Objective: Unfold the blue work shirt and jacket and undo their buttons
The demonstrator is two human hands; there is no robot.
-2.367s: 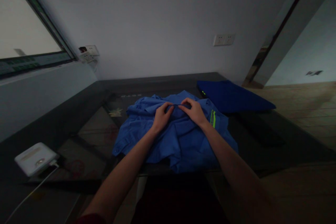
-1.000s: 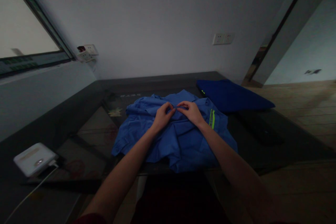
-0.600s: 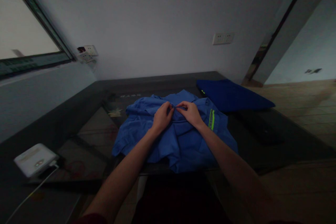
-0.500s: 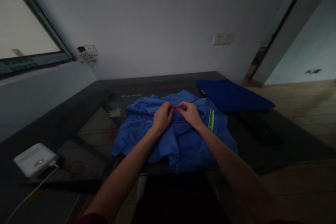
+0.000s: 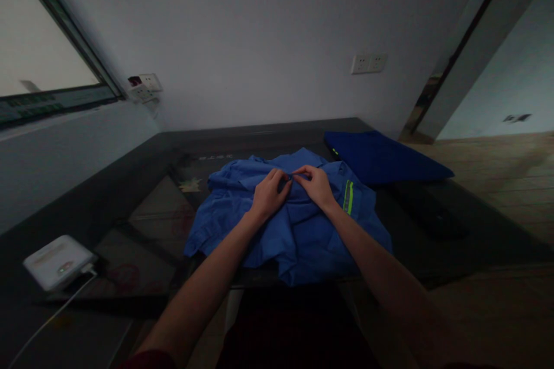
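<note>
A crumpled blue shirt with a bright green stripe lies on the dark table, its hem reaching the near edge. My left hand and my right hand rest side by side on the shirt's upper middle. Each hand pinches a fold of the blue cloth, and the fingertips meet at one spot. What lies between the fingertips is too small and dark to make out.
A folded dark blue garment lies at the table's far right. A white device with a cable sits near the left front. Wall sockets are behind the table, another socket by the window. A flat black object lies right of the shirt.
My two hands have drawn closer together on the shirt, from pinching a stretch of cloth apart to fingertips touching. The shirt has barely shifted.
</note>
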